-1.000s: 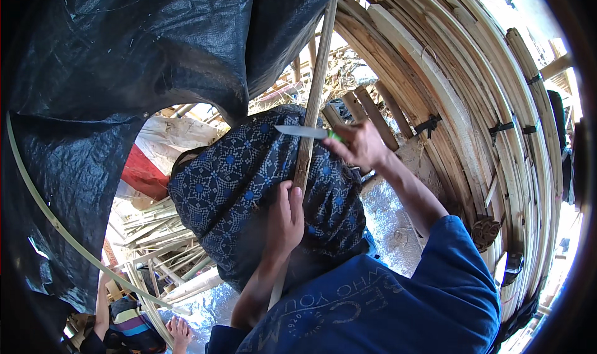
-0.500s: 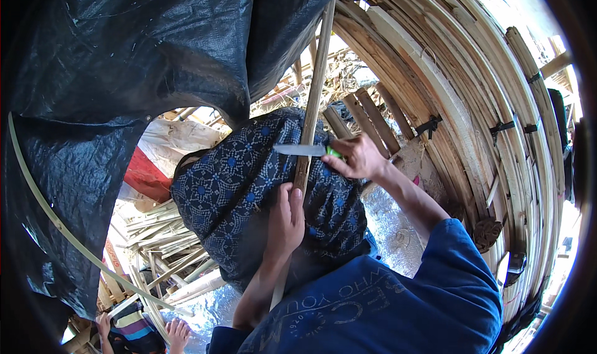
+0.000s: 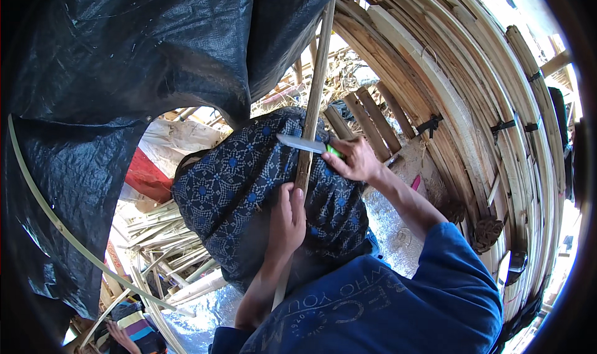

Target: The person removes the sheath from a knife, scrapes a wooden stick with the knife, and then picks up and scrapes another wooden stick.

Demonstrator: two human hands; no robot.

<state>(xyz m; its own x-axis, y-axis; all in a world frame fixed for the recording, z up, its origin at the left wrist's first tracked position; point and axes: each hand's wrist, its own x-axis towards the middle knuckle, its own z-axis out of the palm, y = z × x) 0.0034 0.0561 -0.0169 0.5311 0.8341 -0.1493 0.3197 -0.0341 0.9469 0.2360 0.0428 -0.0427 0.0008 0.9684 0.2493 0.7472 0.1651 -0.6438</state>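
A long wooden strip (image 3: 319,74) runs from the top of the view down across my lap, over a dark cloth with a blue and white pattern (image 3: 230,195). My left hand (image 3: 287,220) is closed around its lower part, fingers and thumb along the wood. Above it, my right hand (image 3: 356,159) grips a knife (image 3: 301,144) by its bright green handle. The blade lies crosswise over the strip, its tip pointing left and slightly up. Most of the handle is hidden in my fist.
Long wooden slats (image 3: 460,105) stand bundled on the right. A black tarp (image 3: 155,43) hangs at upper left, with a thin curved strip (image 3: 50,214) before it. Split pieces (image 3: 165,239) lie in a pile at left. Another person's hand (image 3: 121,336) shows at lower left.
The knife has tilted, its tip rising a little. My left hand stays in place on the strip. At lower left, the other person's hands have shifted, and only one shows clearly now.
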